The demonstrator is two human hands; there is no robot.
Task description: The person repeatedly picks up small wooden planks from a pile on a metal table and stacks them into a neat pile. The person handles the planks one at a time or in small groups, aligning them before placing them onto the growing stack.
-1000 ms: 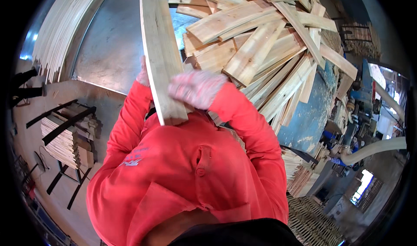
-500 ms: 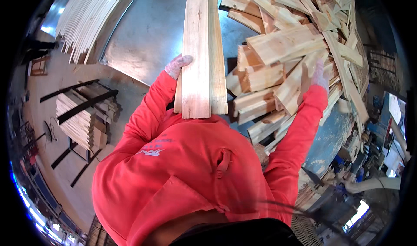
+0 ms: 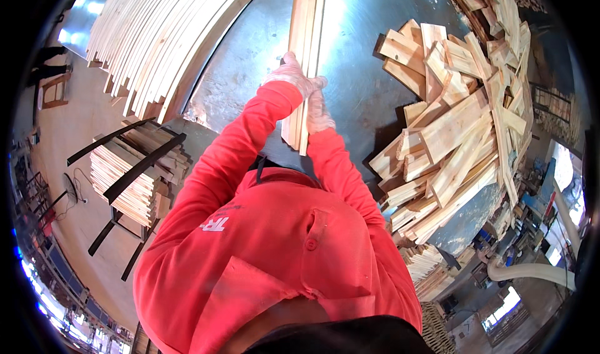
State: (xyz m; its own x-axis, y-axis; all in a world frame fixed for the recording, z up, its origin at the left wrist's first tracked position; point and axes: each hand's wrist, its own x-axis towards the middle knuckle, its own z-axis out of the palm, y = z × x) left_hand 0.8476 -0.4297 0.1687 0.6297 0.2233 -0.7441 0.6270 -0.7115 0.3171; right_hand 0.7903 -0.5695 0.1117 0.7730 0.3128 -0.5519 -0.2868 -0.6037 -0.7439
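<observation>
A narrow bundle of pale wooden boards [image 3: 302,38] stands on edge in front of me, its near end close to my chest. My left hand [image 3: 289,77], in a thin light glove, is closed round the bundle from the left side. From the right, my right hand [image 3: 319,110], gloved as well, presses against the boards nearer to me, its fingertips meeting the left hand's. How many boards are in the bundle I cannot tell. Beneath lies a shiny metal tabletop [image 3: 369,60].
A heap of loose boards [image 3: 453,129] covers the table's right side. Long boards set on edge in a row [image 3: 169,35] fill the far left. On the floor at left, a dark metal rack [image 3: 144,166] bears stacked boards [image 3: 122,182]. A pale hose [image 3: 528,276] runs at lower right.
My right hand has come from the heap to the boards in front of me. The boards have turned from flat to on edge, and both hands now hold them together. The view has shifted.
</observation>
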